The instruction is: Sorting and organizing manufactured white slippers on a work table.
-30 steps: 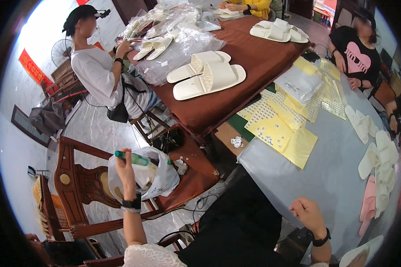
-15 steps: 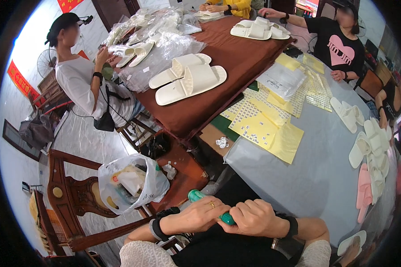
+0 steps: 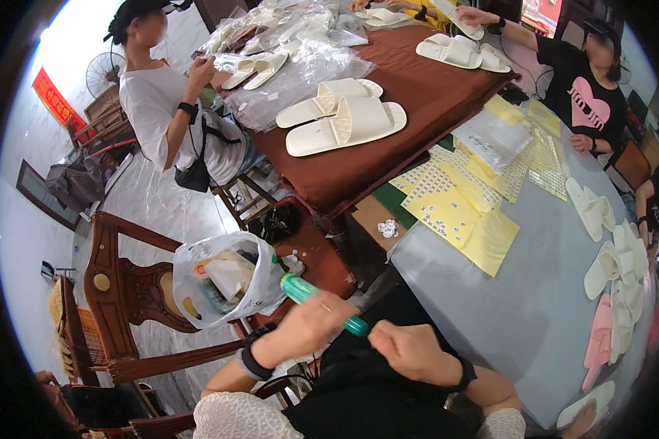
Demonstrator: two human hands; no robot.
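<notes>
My left hand, slightly blurred, is wrapped round a slim green tube. The tube's pale end points toward the white plastic bag, and its dark green end sticks out on the side of my right hand. My right hand is closed, its thumb and finger close to that dark end. Whether it pinches anything small is hidden. Both hands are above my lap, in front of the grey table.
Cream slippers lie on the brown-covered table. Yellow sticker sheets, more cream slippers and pink slippers are on the grey table. The plastic bag rests on a wooden chair. Several people sit around.
My hands have come apart slightly, leaving the tube in my left hand and showing more of it. The view has shifted. A person at the far right now holds up a slipper.
</notes>
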